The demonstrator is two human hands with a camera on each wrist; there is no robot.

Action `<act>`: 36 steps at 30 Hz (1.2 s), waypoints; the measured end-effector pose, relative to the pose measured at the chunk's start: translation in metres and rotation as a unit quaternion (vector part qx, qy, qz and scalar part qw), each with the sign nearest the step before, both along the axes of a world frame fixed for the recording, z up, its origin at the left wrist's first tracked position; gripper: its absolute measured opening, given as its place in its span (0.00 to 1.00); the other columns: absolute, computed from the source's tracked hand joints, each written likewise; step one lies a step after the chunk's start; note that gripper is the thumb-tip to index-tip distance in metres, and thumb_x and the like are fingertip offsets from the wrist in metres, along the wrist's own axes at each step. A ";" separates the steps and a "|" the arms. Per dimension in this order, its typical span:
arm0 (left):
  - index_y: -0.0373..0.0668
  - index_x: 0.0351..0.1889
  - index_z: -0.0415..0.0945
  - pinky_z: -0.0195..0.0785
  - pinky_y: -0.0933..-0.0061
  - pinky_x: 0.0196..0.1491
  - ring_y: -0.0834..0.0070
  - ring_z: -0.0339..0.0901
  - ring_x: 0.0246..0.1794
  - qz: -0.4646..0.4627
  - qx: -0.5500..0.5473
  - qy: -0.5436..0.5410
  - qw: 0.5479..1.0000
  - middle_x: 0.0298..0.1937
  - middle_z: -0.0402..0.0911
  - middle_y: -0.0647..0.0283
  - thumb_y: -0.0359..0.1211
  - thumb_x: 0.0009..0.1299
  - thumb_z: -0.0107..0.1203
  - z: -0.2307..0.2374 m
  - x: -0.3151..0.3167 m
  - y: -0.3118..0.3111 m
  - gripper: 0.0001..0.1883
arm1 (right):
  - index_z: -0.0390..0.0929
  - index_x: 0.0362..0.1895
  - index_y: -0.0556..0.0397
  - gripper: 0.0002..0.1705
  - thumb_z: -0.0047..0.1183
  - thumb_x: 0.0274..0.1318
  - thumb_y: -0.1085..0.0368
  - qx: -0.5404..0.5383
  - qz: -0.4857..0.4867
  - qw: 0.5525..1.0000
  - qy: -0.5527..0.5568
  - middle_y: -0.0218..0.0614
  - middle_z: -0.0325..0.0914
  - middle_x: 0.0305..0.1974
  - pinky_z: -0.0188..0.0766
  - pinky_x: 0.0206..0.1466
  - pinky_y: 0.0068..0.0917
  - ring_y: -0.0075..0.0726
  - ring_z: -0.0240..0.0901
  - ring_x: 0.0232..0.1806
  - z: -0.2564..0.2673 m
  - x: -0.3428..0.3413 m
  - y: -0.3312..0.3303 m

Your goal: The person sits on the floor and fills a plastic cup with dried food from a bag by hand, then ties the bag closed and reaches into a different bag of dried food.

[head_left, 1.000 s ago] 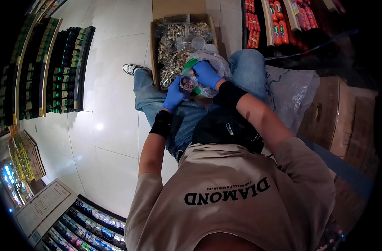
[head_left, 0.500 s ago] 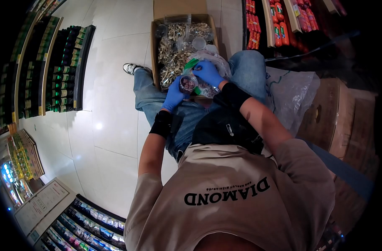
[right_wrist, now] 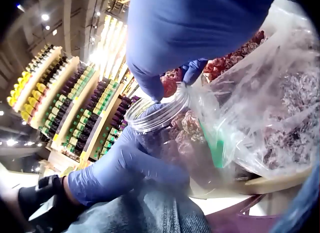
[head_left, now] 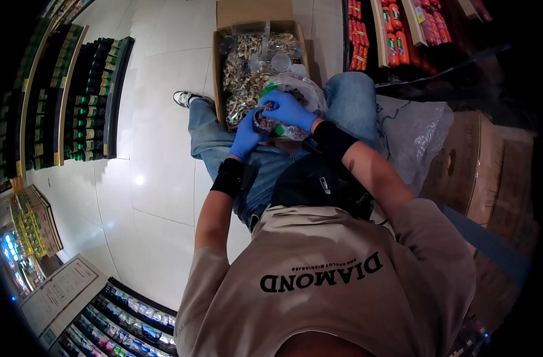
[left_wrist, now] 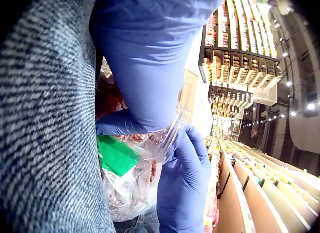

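Observation:
My blue-gloved left hand (head_left: 247,137) is curled round a clear plastic jar (right_wrist: 155,118) holding pinkish, crinkled dried pieces. My gloved right hand (head_left: 290,112) is over the jar's mouth, its fingertips pinching a reddish dried piece (right_wrist: 171,81). Beside the jar lies a clear plastic bag (right_wrist: 250,107) of similar pieces, with a green strip (right_wrist: 216,152) near the jar. The left wrist view has my left hand (left_wrist: 150,72) large at the top and my right hand (left_wrist: 185,188) below, partly hiding the jar between them.
Beyond the hands, an open cardboard box (head_left: 218,77) holds packs of sliced dried goods and clear tubs. A translucent plastic bag (head_left: 414,128) and cardboard cartons (head_left: 462,166) lie on the right. Store shelves stand on both sides of the tiled floor (head_left: 164,184).
My right hand has moved left from the bag to above the jar, carrying a dried piece. My left hand keeps its grip on the jar, nearly in place.

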State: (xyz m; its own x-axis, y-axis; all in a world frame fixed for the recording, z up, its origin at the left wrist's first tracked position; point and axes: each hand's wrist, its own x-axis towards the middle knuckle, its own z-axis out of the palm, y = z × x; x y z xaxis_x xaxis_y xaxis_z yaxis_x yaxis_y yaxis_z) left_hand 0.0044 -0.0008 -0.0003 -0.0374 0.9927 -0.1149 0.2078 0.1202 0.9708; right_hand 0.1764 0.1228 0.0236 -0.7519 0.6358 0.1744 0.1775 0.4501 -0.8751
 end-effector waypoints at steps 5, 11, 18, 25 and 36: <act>0.40 0.63 0.69 0.69 0.71 0.61 0.74 0.76 0.56 -0.006 -0.001 0.016 1.000 0.55 0.79 0.63 0.21 0.48 0.69 0.006 0.001 0.000 0.40 | 0.81 0.50 0.54 0.20 0.68 0.53 0.66 -0.030 -0.005 1.000 0.007 0.39 0.82 0.45 0.76 0.49 0.29 0.30 0.80 0.43 0.003 0.001 -0.002; 0.41 0.63 0.71 0.70 0.66 0.62 0.65 0.79 0.57 0.009 0.008 -0.008 1.000 0.54 0.81 0.54 0.23 0.45 0.70 0.014 0.003 -0.001 0.42 | 0.82 0.50 0.54 0.20 0.69 0.52 0.66 -0.031 -0.018 0.999 0.019 0.36 0.82 0.42 0.76 0.44 0.27 0.26 0.78 0.37 0.015 0.003 -0.003; 0.41 0.63 0.71 0.70 0.66 0.62 0.66 0.79 0.57 0.002 0.005 0.006 1.000 0.55 0.81 0.55 0.22 0.45 0.69 0.003 0.000 0.000 0.42 | 0.82 0.49 0.54 0.20 0.69 0.50 0.66 0.018 0.003 1.000 0.023 0.38 0.81 0.43 0.76 0.47 0.29 0.31 0.79 0.41 0.021 0.002 -0.002; 0.38 0.63 0.70 0.70 0.68 0.61 0.69 0.78 0.56 0.006 0.007 -0.004 1.000 0.56 0.80 0.55 0.24 0.47 0.70 0.008 0.002 0.000 0.40 | 0.82 0.49 0.53 0.19 0.67 0.51 0.68 0.011 0.062 0.998 0.027 0.39 0.80 0.44 0.77 0.52 0.33 0.38 0.79 0.48 0.037 0.000 -0.003; 0.38 0.63 0.70 0.70 0.68 0.60 0.69 0.78 0.55 0.011 0.021 -0.004 1.000 0.54 0.81 0.55 0.26 0.48 0.71 0.007 0.001 0.000 0.40 | 0.84 0.46 0.55 0.11 0.59 0.58 0.72 -0.104 0.029 0.993 0.047 0.42 0.85 0.38 0.77 0.45 0.29 0.32 0.82 0.38 0.040 0.002 -0.011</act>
State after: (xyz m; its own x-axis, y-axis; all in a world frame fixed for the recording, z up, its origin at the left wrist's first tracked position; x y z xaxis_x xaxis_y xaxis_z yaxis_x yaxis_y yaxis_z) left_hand 0.0057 -0.0004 0.0067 -0.0584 0.9956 -0.0732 0.1987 0.0835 0.9765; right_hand 0.1785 0.1116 0.0640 -0.7746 0.6220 0.1143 0.0709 0.2650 -0.9616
